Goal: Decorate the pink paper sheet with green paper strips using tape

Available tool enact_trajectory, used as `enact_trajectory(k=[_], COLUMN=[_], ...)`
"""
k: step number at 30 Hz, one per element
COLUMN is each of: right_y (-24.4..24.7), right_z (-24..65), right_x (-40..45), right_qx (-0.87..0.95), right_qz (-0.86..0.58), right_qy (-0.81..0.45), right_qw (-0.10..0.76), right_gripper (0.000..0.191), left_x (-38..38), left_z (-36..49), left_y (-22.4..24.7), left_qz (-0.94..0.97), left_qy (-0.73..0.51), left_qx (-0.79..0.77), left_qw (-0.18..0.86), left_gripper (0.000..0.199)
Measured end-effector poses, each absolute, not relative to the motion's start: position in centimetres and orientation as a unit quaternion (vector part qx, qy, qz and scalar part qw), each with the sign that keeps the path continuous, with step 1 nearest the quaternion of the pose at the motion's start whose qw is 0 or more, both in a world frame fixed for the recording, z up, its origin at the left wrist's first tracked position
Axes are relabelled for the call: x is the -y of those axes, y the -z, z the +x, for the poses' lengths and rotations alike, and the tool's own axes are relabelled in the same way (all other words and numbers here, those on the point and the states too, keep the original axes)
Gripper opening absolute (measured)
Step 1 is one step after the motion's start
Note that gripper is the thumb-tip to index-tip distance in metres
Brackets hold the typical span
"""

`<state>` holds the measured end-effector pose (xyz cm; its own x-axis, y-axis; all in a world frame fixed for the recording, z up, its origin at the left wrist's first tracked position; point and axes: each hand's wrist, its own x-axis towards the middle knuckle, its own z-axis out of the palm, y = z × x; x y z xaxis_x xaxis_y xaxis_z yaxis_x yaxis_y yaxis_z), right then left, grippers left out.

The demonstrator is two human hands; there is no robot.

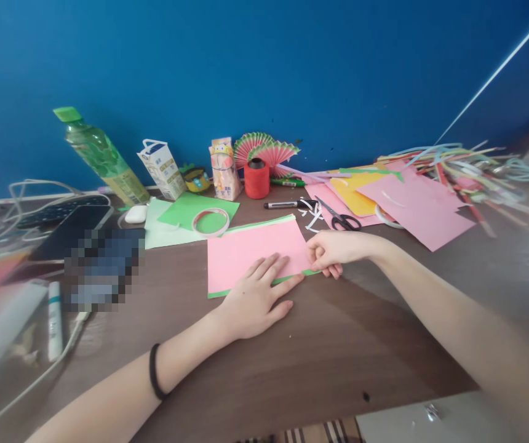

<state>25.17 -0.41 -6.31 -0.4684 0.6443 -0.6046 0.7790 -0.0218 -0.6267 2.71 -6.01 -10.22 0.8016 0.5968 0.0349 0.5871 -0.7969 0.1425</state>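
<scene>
A pink sheet of paper lies flat on the table, with green strips showing along its near edge and a green and white strip along its far edge. My left hand rests flat on the near part of the sheet, fingers spread; a black band circles that wrist. At the sheet's right edge, my right hand has its fingers curled and pinched on the near right corner of the paper. Just beyond it are black-handled scissors and curled white strips.
Behind the sheet lie a tape roll, green paper and a black marker. A green bottle, a carton and a red spool stand by the blue wall. Pink sheets are right; a phone lies left.
</scene>
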Motion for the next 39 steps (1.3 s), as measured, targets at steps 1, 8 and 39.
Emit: enact_trajectory(k=[1,8,39], right_y=[6.3,6.2,6.2], right_z=[25.2,25.2,24.3], right_x=[0.5,0.6,0.6], right_qx=[-0.698,-0.710,-0.764], right_qz=[0.511,0.516,0.587], right_qy=[0.498,0.473,0.239], right_qw=[0.067,0.075,0.125], right_gripper=[0.013,0.012,0.040], left_x=[6.0,6.0,6.6], left_z=[2.7,2.9,2.2], left_y=[10.2,10.3,10.1], left_qz=[0.947,0.947,0.942], left_qy=[-0.037,-0.042,-0.017], left_qx=[-0.313,-0.312,-0.329], left_qw=[0.063,0.064,0.059], left_gripper=[0.049,0.049,0.052])
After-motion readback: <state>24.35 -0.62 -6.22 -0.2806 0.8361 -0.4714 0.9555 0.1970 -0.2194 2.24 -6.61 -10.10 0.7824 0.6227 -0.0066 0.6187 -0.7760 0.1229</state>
